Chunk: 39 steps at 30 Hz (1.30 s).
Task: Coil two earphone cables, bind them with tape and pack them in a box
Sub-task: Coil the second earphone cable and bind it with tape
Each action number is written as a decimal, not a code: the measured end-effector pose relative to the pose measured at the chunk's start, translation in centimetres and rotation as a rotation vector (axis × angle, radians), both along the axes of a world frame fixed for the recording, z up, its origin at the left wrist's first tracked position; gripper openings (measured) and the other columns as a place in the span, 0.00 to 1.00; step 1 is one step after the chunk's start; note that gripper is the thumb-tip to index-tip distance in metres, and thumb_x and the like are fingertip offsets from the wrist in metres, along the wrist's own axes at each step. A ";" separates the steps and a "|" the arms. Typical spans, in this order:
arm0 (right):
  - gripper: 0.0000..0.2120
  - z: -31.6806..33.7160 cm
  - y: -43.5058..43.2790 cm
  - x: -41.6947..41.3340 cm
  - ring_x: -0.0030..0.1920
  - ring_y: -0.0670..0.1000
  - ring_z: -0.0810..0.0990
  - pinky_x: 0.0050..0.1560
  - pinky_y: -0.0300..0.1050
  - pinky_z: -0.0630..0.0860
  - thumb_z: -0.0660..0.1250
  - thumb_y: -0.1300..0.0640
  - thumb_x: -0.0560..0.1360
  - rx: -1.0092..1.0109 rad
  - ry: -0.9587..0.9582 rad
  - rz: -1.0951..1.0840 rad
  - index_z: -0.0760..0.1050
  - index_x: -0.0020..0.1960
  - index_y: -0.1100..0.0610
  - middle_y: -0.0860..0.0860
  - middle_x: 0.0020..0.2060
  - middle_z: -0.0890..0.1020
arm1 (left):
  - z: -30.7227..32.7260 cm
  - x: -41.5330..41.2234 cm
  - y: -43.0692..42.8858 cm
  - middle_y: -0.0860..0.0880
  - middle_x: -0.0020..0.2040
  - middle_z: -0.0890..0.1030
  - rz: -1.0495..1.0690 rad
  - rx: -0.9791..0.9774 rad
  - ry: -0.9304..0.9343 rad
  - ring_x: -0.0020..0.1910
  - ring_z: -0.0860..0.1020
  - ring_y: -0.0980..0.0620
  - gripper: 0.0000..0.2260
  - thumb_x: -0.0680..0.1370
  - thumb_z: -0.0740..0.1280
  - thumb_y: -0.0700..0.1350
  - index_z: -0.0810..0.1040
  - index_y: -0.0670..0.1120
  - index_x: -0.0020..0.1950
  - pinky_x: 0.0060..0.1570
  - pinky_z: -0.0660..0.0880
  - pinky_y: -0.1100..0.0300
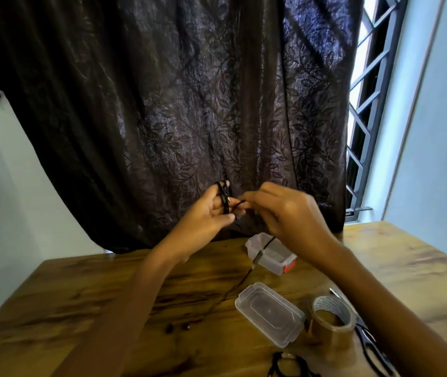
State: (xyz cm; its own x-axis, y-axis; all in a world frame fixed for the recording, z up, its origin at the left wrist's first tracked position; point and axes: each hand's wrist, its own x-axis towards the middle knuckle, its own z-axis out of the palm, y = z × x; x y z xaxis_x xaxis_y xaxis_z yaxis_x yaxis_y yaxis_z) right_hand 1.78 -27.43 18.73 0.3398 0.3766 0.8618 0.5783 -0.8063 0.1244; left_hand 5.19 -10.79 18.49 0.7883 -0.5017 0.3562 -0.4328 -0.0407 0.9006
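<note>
Both hands are raised above the wooden table (80, 308). My left hand (211, 210) has a black earphone cable (225, 198) looped around its fingers. My right hand (284, 210) pinches the same cable just right of those loops. The free end hangs down past an in-line remote (258, 257) and trails across the table to the earbuds (178, 327). A clear plastic box (270, 253) with a red clasp stands behind; its clear lid (270, 312) lies nearer. A roll of brown tape (331, 318) sits right of the lid. A second black cable (287, 365) lies at the front edge.
Black scissors (366, 338) lie right of the tape, partly under my right forearm. A dark patterned curtain (189, 104) hangs behind the table, with a barred window (366, 104) at the right.
</note>
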 end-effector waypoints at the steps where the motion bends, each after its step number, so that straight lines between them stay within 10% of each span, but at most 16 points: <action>1: 0.13 0.9 -0.1 0.1 0.33 0.55 0.80 0.25 0.49 0.77 0.58 0.57 0.74 -0.017 -0.035 0.003 0.81 0.47 0.59 0.54 0.33 0.80 | 0.0 -0.5 -0.1 0.52 0.50 0.80 -0.033 0.025 -0.017 0.52 0.79 0.57 0.18 0.79 0.58 0.33 0.64 0.50 0.65 0.53 0.75 0.68; 6: 0.08 4.3 -0.8 0.7 0.38 0.51 0.80 0.34 0.51 0.78 0.66 0.54 0.73 -0.043 0.029 0.058 0.82 0.43 0.56 0.51 0.36 0.82 | 0.9 -2.5 -1.0 0.49 0.39 0.79 -0.110 0.069 -0.047 0.37 0.78 0.59 0.10 0.81 0.55 0.41 0.70 0.49 0.60 0.44 0.74 0.71; 13: 0.20 3.4 -1.6 1.5 0.31 0.58 0.77 0.34 0.56 0.74 0.70 0.43 0.64 0.499 0.351 0.259 0.80 0.35 0.61 0.59 0.30 0.81 | 1.9 -3.2 -0.7 0.53 0.28 0.74 -0.228 -0.105 0.108 0.27 0.72 0.57 0.11 0.81 0.54 0.41 0.74 0.42 0.57 0.50 0.79 0.58; 22: 0.14 -3.4 -0.8 2.3 0.28 0.51 0.64 0.28 0.44 0.61 0.64 0.50 0.75 0.820 0.582 0.352 0.79 0.37 0.59 0.55 0.25 0.70 | 2.2 -3.0 -0.8 0.51 0.34 0.80 -0.214 -0.342 0.150 0.34 0.79 0.56 0.12 0.80 0.54 0.41 0.74 0.44 0.58 0.53 0.78 0.57; 34: 0.14 -6.9 0.4 -1.3 0.30 0.45 0.76 0.31 0.35 0.71 0.65 0.57 0.76 0.455 0.749 0.085 0.72 0.60 0.50 0.52 0.34 0.80 | 1.0 -1.3 -0.3 0.50 0.56 0.79 -0.007 -0.181 -0.003 0.55 0.79 0.54 0.32 0.72 0.53 0.21 0.61 0.50 0.68 0.51 0.74 0.63; 39: 0.10 -3.6 -0.4 -2.8 0.37 0.40 0.77 0.36 0.30 0.72 0.67 0.63 0.73 0.340 0.688 0.059 0.71 0.53 0.54 0.45 0.37 0.78 | -0.1 -0.6 0.0 0.53 0.57 0.76 0.041 -0.098 -0.043 0.60 0.75 0.57 0.36 0.69 0.50 0.19 0.63 0.61 0.57 0.52 0.71 0.65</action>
